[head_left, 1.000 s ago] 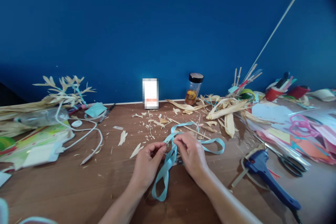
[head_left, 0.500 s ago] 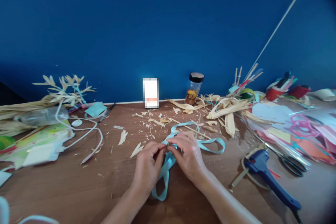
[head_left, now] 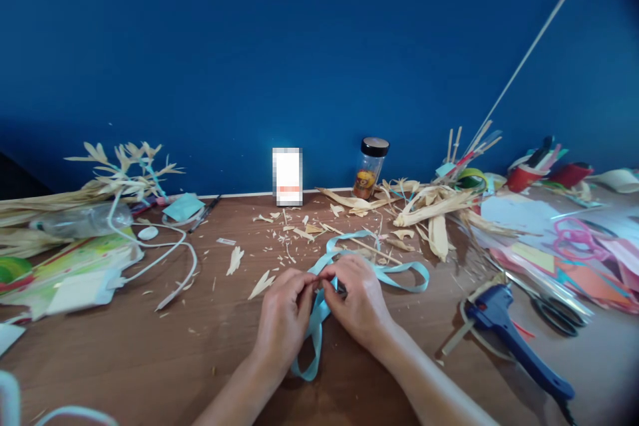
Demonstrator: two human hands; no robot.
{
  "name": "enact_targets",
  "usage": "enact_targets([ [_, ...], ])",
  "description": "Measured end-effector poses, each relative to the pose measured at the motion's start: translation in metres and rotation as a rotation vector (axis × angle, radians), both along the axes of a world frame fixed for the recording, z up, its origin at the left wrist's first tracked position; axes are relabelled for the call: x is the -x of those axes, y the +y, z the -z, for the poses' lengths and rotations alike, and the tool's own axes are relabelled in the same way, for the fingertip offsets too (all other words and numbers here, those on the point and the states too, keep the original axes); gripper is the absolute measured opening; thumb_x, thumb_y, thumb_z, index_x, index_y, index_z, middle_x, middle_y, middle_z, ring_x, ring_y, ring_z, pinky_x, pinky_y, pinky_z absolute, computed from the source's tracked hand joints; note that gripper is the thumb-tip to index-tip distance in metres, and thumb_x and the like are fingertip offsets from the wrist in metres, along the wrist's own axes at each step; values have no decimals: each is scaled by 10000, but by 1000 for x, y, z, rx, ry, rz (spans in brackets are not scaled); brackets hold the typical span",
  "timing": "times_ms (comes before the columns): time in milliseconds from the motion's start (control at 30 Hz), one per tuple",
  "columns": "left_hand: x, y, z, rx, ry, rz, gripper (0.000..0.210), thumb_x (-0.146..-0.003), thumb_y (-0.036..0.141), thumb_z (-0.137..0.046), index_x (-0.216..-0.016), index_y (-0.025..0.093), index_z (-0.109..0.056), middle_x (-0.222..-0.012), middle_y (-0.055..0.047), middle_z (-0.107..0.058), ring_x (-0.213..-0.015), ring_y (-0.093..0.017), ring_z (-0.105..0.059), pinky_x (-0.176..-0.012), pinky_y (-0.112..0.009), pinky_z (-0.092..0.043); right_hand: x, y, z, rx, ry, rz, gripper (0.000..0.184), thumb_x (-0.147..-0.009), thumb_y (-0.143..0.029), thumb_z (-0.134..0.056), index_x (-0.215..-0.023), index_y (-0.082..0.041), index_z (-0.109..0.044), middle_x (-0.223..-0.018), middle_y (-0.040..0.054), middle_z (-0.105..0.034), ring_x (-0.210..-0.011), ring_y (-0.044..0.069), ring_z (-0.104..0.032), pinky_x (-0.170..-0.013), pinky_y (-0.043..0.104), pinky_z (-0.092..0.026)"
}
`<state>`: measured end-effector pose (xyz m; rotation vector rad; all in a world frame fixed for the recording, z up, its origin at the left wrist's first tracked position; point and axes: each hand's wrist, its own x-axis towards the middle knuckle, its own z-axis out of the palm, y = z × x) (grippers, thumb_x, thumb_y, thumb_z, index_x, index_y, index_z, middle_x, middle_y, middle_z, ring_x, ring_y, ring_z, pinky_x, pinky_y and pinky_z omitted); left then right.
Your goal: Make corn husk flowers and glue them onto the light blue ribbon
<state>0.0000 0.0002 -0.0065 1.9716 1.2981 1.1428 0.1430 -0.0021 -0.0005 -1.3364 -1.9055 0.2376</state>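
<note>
Blue ribbon (head_left: 320,314) lies beneath pinching left hand (head_left: 282,303) and right hand (head_left: 358,291)

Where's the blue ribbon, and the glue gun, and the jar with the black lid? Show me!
Ribbon (head_left: 320,311): head view, on a strand above its lowest loop.
Glue gun (head_left: 519,345): head view, on its dark blue handle.
Jar (head_left: 371,164): head view, on its clear side.

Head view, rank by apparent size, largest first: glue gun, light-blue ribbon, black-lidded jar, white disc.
1. Glue gun and light-blue ribbon: similar spread, ribbon partly hidden, so unranked
2. Black-lidded jar
3. White disc
</note>
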Motion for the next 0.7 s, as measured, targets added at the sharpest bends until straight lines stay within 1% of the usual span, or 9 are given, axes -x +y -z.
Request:
enact_targets([
  [200,0,0,0,6,15,-4,176,-814,188,-448,-806,185,-624,-752,-33,-585,-729,-161,-535,-655,-254,-404,0,-1,-1,-27,-51,29,95,-715,-114,-534,-736,-192,-584,-714,22,-590,-800,194,-491,-750,318,-356],
  [367,1,0,-1,11,29,-19,173,-821,209,-451,-791,184,-619,-739,-27,-573,-720,-155,-529,-655,-251,-397,-3,1,-2,-30,-47,24,88,-728,-123,-534,-725,-194,-586,-698,24,-585,-790,195,-493,-752,321,-360],
  [467,3,2,-3,26,7,-44,165,-823,219,-453,-792,185,-611,-739,-22,-574,-718,-152,-531,-655,-250,-399,-5,3,-3,-22,22,-19,92,-743,-152,-549,-808,-199,-594,-739,28,-602,-793,197,-505,-757,322,-372],
  [567,3,4,-4,56,-28,-69,162,-822,236,-456,-786,190,-608,-745,-20,-587,-718,-152,-537,-658,-253,-405,-6,4,-1,-7,96,-1,174,-738,-163,-569,-907,-201,-583,-770,27,-612,-801,193,-518,-759,315,-383],
  [600,3,4,-5,64,-35,-72,163,-821,240,-458,-781,192,-609,-741,-18,-590,-715,-153,-538,-656,-254,-406,-6,4,-1,-3,104,9,163,-743,-161,-563,-899,-202,-584,-764,24,-614,-796,190,-521,-755,310,-385],
  [700,2,4,-5,66,-50,-73,159,-811,243,-470,-783,195,-620,-739,-17,-600,-719,-155,-546,-660,-257,-415,-5,4,0,-7,87,22,88,-755,-148,-535,-794,-203,-592,-732,17,-613,-762,182,-522,-725,299,-384],
])
